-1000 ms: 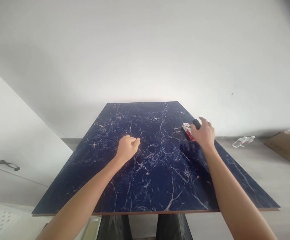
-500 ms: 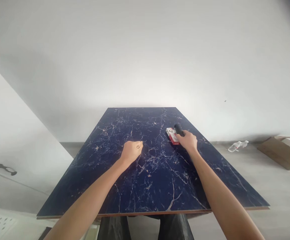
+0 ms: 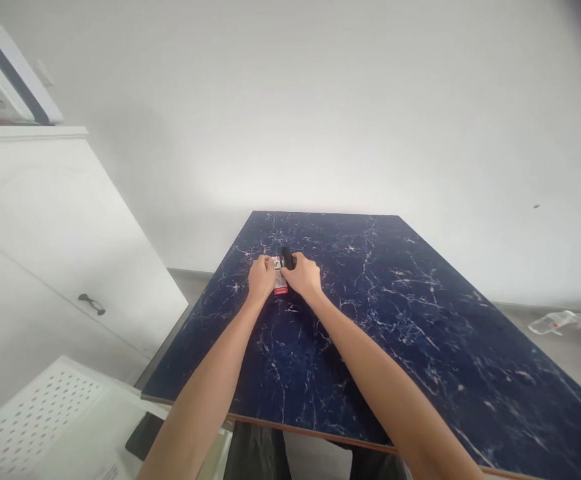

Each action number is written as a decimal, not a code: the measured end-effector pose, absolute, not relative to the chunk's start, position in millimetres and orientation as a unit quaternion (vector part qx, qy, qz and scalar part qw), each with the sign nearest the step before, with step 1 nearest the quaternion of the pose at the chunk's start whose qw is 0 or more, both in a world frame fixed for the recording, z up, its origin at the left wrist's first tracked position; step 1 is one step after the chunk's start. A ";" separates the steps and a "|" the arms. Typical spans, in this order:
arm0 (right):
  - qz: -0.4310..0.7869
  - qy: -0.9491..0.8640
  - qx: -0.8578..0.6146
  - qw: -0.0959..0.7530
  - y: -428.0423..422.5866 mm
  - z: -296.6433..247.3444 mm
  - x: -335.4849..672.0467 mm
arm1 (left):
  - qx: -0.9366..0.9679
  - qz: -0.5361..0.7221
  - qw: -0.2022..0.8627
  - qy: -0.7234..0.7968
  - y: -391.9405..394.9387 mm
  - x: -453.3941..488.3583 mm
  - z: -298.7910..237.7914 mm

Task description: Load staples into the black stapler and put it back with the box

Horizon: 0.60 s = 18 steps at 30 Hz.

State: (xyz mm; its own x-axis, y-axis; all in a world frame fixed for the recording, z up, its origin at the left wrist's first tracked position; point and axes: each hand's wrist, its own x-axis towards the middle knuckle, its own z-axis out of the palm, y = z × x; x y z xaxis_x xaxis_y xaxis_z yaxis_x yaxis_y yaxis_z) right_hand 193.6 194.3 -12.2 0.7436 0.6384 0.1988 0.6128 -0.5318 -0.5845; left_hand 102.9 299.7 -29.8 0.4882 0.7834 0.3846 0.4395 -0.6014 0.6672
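Head view: two hands close in on a small box at a blue table

A red-and-white box [image 3: 281,283] lies between a person's left hand [image 3: 261,279] and right hand [image 3: 304,275] on a blue, white-veined table [image 3: 360,267], nearer its left edge than its right. The box's long axis runs from the far edge towards the near edge, its far end angled slightly left; the red end faces the near edge, the whiter end the far one. Fingers of the left hand curl against the box's left side by that whiter end, though whether they pinch it cannot be told. The right hand grasps a black cylinder [image 3: 287,255] just beside the box, its thumb reaching to the box's right side. The cylinder's visible end points to the far edge, leaning towards the far left corner; its lower end is hidden in the hand. Past the table's left edge stands a white cabinet [image 3: 45,227] with a dark handle [image 3: 91,304]. Clear plastic bottles [image 3: 563,322] lie on the floor beyond the right edge.
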 end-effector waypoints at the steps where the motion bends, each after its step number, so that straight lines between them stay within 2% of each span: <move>1: 0.027 -0.366 -0.869 0.332 203.1 -12.1 185.7 | 0.830 0.338 0.246 0.371 303.9 102.4 -31.4; 13: 0.114 -0.388 -0.816 0.413 236.9 -12.4 180.5 | 0.866 0.273 0.162 0.386 344.1 80.0 -24.3; 18: 0.171 -0.350 -0.779 0.491 233.9 -15.8 211.7 | 0.906 0.238 0.053 0.345 322.7 89.6 -21.7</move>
